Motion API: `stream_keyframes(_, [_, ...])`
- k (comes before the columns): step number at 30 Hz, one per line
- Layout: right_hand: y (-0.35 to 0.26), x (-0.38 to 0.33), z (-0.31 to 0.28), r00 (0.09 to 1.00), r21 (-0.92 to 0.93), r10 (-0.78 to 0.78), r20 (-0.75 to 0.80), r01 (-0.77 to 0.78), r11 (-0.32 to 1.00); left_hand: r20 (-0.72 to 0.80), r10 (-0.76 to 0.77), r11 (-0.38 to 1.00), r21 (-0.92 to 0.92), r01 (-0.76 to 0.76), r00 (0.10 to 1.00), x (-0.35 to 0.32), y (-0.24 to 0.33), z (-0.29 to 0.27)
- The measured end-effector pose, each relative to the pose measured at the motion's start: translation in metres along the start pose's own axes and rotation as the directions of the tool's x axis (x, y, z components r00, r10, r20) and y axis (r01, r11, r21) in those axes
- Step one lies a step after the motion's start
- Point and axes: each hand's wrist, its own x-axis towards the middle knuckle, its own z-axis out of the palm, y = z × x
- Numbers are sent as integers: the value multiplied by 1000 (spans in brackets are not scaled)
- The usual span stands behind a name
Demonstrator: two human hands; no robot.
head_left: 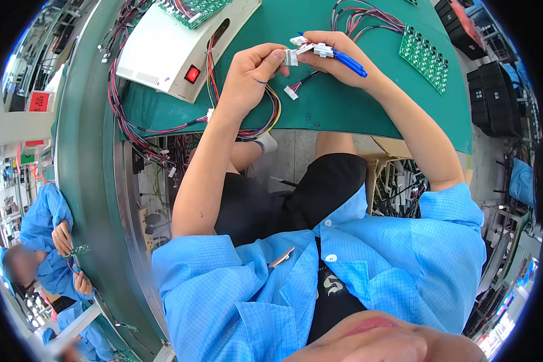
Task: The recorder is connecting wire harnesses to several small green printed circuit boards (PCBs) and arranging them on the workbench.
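Note:
Over the green table my left hand (pixel 247 78) is closed, its thumb and fingertips pinching a small white connector (pixel 291 57). Close against it, my right hand (pixel 347 57) grips a blue pen (pixel 350 63) together with several white plug connectors (pixel 323 50). Thin wires run from these plugs between the fingers, which hide part of them. A loose white connector (pixel 291 92) on dark and red wires lies on the table just below the two hands. Colored wires (pixel 276 111) loop down beside my left wrist toward the table edge.
A cream-colored box with a lit red switch (pixel 192 74) stands left of my hands, a green circuit board (pixel 193 11) on top. Another green circuit board (pixel 424 58) with wire bundles lies at right. Below the table is a cardboard box (pixel 389 148). A co-worker's hand (pixel 62 238) shows far left.

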Motion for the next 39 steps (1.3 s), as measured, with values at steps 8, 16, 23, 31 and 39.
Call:
stream_keyframes(8, [10, 4, 8, 986, -212, -115, -117, 88, 973, -29, 5, 964, 267, 3, 1000, 3, 13, 6])
stream_keyframes(16, [9, -1, 16, 978, -55, -148, -146, 141, 988, -168, 455, 662, 720, -206, 875, 31, 72, 23])
stream_keyframes(23, [23, -11, 30, 797, -254, -481, -365, 411, 875, 634, 248, 358, 643, -677, 733, 111, 111, 204])
stream_keyframes(31, [52, 7, 48, 916, -168, -378, -134, 355, 920, 854, -25, 211, 512, -832, 519, 221, -2, 279])
stream_keyframes(39, [89, 26, 72, 953, -242, -297, -54, 276, 930, 821, 10, 445, 508, -737, 571, 214, -9, 263])
